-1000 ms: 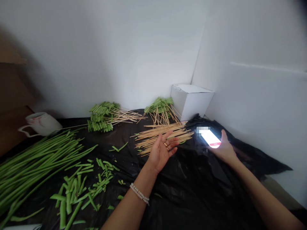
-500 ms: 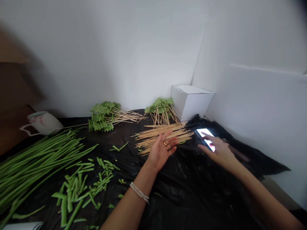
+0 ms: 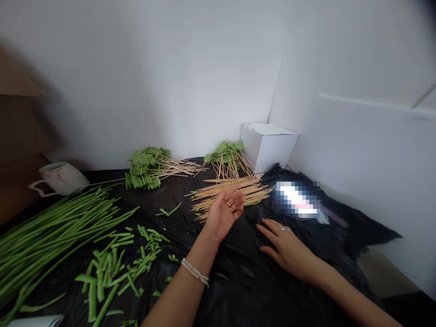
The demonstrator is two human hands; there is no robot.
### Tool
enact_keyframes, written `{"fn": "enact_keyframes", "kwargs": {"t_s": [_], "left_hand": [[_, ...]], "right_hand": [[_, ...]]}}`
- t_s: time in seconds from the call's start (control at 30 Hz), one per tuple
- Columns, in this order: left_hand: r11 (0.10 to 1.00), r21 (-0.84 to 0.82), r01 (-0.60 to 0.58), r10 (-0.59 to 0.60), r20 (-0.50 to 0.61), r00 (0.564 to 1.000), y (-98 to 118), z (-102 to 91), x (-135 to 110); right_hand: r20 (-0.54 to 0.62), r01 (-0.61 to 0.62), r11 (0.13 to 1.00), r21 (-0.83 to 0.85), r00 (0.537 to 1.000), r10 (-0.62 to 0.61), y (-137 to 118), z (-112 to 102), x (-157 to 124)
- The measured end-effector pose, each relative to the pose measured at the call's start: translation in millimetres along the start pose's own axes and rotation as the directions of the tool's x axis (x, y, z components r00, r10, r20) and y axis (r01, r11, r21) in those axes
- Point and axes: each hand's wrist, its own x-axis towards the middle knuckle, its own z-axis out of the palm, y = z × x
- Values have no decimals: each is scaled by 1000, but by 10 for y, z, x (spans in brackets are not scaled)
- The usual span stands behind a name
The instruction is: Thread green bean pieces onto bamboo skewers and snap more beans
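Note:
My left hand point(image 3: 223, 212) is palm up with its fingers loosely curled and apart, holding nothing, over the near edge of a pile of bamboo skewers point(image 3: 207, 193). Rings and a beaded bracelet are on that arm. Palm down, my right hand point(image 3: 286, 247) hovers over or rests on the black plastic sheet point(image 3: 252, 281), fingers spread and nothing in them. Just beyond it lies a phone point(image 3: 296, 199), its lit screen blurred into blocks. Behind the loose skewers are two stacks of skewered green bean pieces point(image 3: 145, 165), one at the left and one nearer the box.
Long green beans point(image 3: 64, 234) lie in a heap at the left. Cut bean pieces point(image 3: 109, 268) are scattered in front of them. A white mug point(image 3: 63, 177) stands at the far left, and a white box point(image 3: 269, 147) sits at the back against the white wall point(image 3: 204, 72).
My right hand has drawn back from the phone screen toward me and to the left, its fingers now spread. The left hand has barely shifted.

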Motion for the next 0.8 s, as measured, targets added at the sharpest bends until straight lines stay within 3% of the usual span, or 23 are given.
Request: {"fn": "enact_keyframes", "kwargs": {"t_s": [0.23, 0.47, 0.63, 0.8], "left_hand": [[995, 81, 62, -51, -137, 989, 83, 147, -45], [949, 299, 96, -33, -208, 978, 390, 228, -364], [881, 470, -50, 183, -240, 953, 746, 202, -500], [720, 659, -219, 459, -216, 862, 1174, -24, -632]], "right_hand": [[148, 82, 993, -84, 987, -69, -171, -359, 83], [201, 279, 959, -53, 943, -264, -714, -843, 719], [270, 339, 931, -137, 917, -294, -1264, -871, 1338], [237, 367, 925, -99, 911, -336, -1739, -739, 1913]]}}
